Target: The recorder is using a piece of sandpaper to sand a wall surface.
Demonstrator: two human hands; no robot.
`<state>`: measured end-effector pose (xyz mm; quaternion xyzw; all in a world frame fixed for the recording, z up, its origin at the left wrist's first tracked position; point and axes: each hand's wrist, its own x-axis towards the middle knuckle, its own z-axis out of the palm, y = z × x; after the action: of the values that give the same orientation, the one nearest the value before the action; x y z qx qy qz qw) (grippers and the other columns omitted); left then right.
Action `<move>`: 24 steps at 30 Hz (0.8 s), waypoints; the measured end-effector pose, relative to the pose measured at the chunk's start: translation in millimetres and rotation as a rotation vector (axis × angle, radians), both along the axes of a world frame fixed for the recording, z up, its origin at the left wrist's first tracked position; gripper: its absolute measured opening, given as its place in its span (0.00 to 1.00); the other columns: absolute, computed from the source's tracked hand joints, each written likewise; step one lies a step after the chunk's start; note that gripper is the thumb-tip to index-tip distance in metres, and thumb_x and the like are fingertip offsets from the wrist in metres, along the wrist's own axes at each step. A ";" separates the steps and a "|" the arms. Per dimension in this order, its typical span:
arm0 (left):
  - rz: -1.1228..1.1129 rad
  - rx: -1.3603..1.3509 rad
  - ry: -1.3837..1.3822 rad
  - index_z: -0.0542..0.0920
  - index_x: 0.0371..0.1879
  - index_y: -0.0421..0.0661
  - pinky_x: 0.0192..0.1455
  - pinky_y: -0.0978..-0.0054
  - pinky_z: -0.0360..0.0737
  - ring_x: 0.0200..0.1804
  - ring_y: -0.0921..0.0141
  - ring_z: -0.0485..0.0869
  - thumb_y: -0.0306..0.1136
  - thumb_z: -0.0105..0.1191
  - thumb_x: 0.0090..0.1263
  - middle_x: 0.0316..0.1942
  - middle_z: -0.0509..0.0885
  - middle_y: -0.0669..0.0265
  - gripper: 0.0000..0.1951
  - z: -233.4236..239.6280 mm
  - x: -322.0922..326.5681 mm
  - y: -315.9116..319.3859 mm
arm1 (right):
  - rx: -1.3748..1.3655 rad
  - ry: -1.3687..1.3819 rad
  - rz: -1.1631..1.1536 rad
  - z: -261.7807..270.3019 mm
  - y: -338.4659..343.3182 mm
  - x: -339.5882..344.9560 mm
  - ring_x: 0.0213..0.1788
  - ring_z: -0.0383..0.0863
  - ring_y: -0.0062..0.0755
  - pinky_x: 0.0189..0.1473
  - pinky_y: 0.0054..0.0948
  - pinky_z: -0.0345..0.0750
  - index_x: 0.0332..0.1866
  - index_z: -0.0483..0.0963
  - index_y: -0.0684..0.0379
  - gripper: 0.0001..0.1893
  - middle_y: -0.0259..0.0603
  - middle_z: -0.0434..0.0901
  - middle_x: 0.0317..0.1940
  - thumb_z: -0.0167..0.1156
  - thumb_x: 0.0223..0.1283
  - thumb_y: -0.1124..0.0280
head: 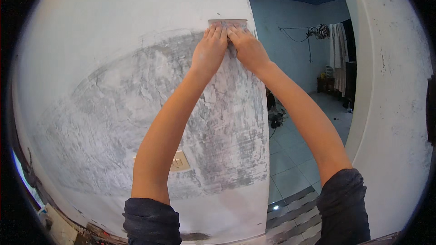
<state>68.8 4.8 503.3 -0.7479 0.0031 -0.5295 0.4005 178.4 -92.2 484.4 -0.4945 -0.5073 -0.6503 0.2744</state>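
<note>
Both arms reach up to a white wall [102,34] with a large grey, streaked patch [129,109] of thin, uneven coating. My left hand [210,49] and my right hand [248,46] lie side by side, fingers pointing up, pressed on a flat rectangular sheet or blade [227,22]. It rests on the wall near the top of the patch, close to the wall's right edge. Its material cannot be told, and its lower part is hidden under my fingers. A beige light switch plate [180,161] sits on the wall beside my left forearm, partly covered by it.
Right of the wall edge, a doorway opens onto a room with a tiled floor [289,146]. Hanging cloths [337,51] and dark cables [276,119] are inside. Another white wall [395,109] stands at the far right. Cluttered items [63,224] lie at the lower left.
</note>
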 end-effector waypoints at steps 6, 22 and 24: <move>-0.005 0.017 -0.104 0.67 0.57 0.31 0.68 0.64 0.62 0.65 0.56 0.65 0.26 0.44 0.61 0.60 0.68 0.47 0.23 -63.3 13.3 0.9 | -0.120 -0.024 -0.100 -47.2 -13.5 3.3 0.60 0.69 0.43 0.61 0.39 0.66 0.54 0.67 0.68 0.21 0.50 0.72 0.53 0.50 0.51 0.80; 0.002 -0.049 -0.029 0.66 0.56 0.33 0.65 0.63 0.66 0.62 0.55 0.69 0.21 0.46 0.59 0.59 0.69 0.48 0.22 34.9 -53.3 15.4 | -0.236 -0.075 -0.093 49.5 -3.1 -54.3 0.55 0.72 0.47 0.58 0.32 0.71 0.52 0.68 0.68 0.20 0.52 0.73 0.52 0.47 0.51 0.84; 0.167 -0.051 -0.040 0.67 0.55 0.33 0.64 0.63 0.66 0.62 0.56 0.69 0.21 0.46 0.59 0.58 0.70 0.48 0.22 44.0 -50.8 25.6 | -0.300 0.095 -0.153 59.1 10.7 -60.5 0.53 0.74 0.39 0.54 0.32 0.72 0.48 0.70 0.65 0.15 0.48 0.75 0.46 0.49 0.53 0.79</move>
<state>18.0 30.4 547.3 -0.7448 -0.0805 -0.5089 0.4240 117.9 -81.5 543.5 -0.5972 -0.5458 -0.5624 0.1709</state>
